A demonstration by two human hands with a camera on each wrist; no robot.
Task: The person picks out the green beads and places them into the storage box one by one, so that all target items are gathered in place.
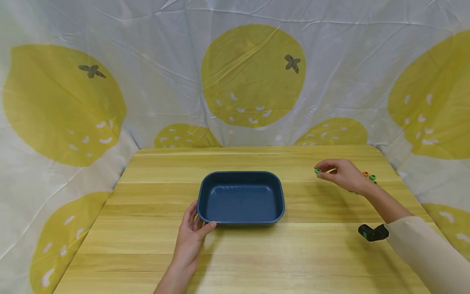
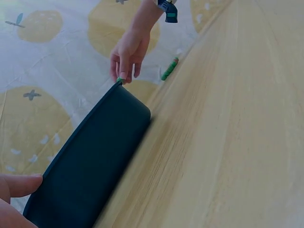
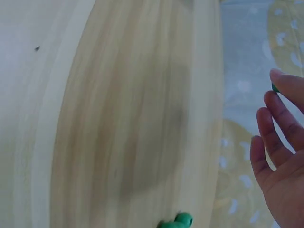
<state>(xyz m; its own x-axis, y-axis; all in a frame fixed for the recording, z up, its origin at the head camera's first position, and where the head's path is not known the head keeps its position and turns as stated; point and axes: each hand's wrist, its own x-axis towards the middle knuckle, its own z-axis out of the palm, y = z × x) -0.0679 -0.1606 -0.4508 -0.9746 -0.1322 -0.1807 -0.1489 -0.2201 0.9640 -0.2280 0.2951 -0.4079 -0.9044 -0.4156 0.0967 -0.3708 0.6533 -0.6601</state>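
A dark blue rectangular basin [image 1: 240, 204] sits on the wooden table, with bare inside walls and floor. My left hand [image 1: 189, 234] holds its near left corner, thumb on the rim and fingers against the outer side. To the right of the basin, my right hand [image 1: 343, 175] is raised above the table and pinches a small green bead [image 1: 317, 171] between thumb and fingertips. In the right wrist view only a sliver of that bead [image 3: 275, 88] shows. Behind the right hand lie several more beads, among them an orange bead [image 1: 365, 174] and a green bead [image 1: 372, 177], partly hidden.
A wooden table [image 1: 293, 261] lies under everything, backed by a white cloth [image 1: 165, 81] printed with yellow fruit. A black wrist device [image 1: 372, 232] sticks out at the right sleeve's [image 1: 426, 249] cuff.
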